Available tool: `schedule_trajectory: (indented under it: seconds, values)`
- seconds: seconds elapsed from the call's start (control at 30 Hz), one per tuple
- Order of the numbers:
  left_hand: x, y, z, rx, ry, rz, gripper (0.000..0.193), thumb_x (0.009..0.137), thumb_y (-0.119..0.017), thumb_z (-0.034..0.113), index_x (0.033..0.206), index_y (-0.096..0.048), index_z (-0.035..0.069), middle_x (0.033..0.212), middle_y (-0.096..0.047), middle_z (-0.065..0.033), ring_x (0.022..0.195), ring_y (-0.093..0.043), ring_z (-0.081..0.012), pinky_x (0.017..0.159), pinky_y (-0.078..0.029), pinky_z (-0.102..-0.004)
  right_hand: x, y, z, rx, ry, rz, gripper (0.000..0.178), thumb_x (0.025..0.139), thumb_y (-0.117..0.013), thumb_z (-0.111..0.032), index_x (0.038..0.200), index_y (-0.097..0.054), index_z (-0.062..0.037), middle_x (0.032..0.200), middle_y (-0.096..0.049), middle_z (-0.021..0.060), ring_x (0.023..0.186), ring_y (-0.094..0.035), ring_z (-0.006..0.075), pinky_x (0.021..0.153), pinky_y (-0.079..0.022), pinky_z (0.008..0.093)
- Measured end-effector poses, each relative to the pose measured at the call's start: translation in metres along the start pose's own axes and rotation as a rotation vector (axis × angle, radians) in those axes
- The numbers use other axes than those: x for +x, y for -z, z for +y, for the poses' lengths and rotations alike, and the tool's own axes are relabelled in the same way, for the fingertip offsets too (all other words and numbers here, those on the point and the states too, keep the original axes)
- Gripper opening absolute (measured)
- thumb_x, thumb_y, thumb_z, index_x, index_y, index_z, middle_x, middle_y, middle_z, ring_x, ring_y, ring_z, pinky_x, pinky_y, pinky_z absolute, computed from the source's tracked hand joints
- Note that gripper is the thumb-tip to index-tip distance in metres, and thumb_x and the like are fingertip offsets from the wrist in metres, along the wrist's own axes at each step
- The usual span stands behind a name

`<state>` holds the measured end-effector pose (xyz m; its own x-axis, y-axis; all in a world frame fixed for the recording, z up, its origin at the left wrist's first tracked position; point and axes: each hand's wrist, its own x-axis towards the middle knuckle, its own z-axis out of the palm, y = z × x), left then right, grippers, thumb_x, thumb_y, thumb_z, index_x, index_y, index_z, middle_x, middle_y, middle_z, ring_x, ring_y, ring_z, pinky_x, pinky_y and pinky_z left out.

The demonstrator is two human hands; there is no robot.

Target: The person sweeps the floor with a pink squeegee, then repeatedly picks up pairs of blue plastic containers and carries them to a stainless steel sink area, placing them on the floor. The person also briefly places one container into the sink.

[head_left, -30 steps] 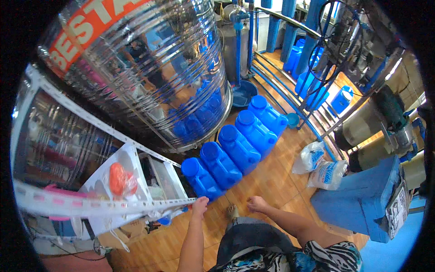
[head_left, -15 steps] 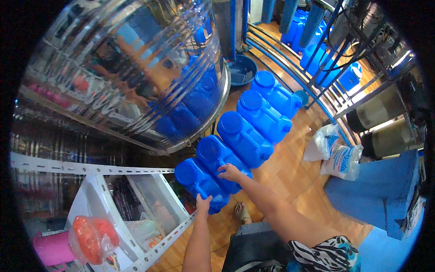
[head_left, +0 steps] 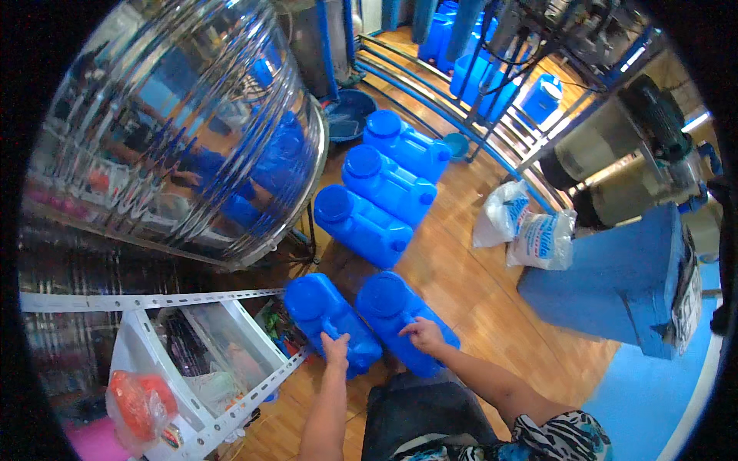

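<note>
My left hand [head_left: 336, 350] grips the left jug [head_left: 348, 316], my right hand [head_left: 427, 338] the right jug [head_left: 407, 351]; both long axes slant, caps [head_left: 382, 293] far left.

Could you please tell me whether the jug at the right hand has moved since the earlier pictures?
Yes: the jug has moved out, away from the steel tank.

From where I stand, the clearest print is near the big blue bin [head_left: 600, 280]: just beside its left end, a clear-and-white plastic bag [head_left: 542, 240] carries bold blue lettering, with smaller print below, too fine to follow. The bag behind it [head_left: 498, 219], farther from the bin, shows a patch of blue print, partly creased. A whitish sheet [head_left: 686, 301] on the bin's right side bears dark marks, too slanted to read.
</note>
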<state>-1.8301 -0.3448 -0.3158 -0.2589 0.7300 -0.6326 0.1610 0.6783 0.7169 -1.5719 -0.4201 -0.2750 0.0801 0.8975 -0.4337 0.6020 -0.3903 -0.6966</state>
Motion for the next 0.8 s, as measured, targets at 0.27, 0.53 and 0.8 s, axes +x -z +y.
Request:
schedule_trajectory:
  seconds: [0.27,0.53,0.8]
  values:
    - [-0.178,-0.068,0.026,0.456,-0.083,-0.394,0.058,0.074,-0.074,0.018,0.123,-0.049,0.002,0.105,-0.063,-0.0161,0.093,-0.062,-0.0324,0.083,-0.048,-0.0399,-0.131,0.051,0.016,0.240,-0.363,0.230,0.031,0.070,-0.072,-0.037,0.096,-0.072,-0.0193,0.105,-0.057,0.0210,0.098,-0.057,0.0361,0.084,-0.048,0.0413]
    - [-0.260,-0.158,0.115,0.878,-0.319,-1.088,0.079,0.079,-0.050,0.072,0.098,-0.067,-0.003,0.105,-0.063,-0.0276,0.096,-0.062,-0.0378,0.080,-0.046,-0.0455,-0.217,0.120,0.021,0.226,-0.572,0.395,0.087,0.048,-0.082,-0.065,0.118,-0.062,-0.0181,0.123,-0.043,0.0292,0.113,-0.046,0.0451,0.100,-0.038,0.0472]
    - [-0.307,-0.211,0.133,1.107,-0.602,-1.410,0.076,0.070,-0.058,0.068,0.106,-0.067,0.001,0.104,-0.067,-0.0206,0.096,-0.064,-0.0351,0.086,-0.050,-0.0405,-0.234,0.107,0.071,0.223,-0.690,0.370,0.055,0.053,-0.081,-0.047,0.094,-0.071,-0.0110,0.112,-0.051,0.0325,0.112,-0.048,0.0452,0.099,-0.038,0.0477]
